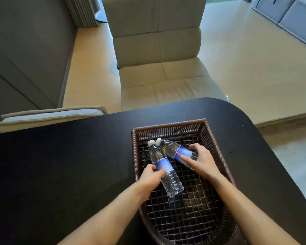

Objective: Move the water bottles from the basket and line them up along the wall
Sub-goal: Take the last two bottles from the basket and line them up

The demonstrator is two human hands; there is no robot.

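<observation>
Head view: brown wicker basket (217,138), open wire-grid floor, sits on black counter (60,165). Two clear ribbed plastic water bottles, blue labels, white caps, lie inside, caps touching. Left hand (151,177) wraps left bottle (163,167) at label; right hand (200,160) clasps right bottle (177,150) at lower body. Judgement: both grips set for simultaneous lift-out. Grey wall (25,59) far left, well apart.
</observation>
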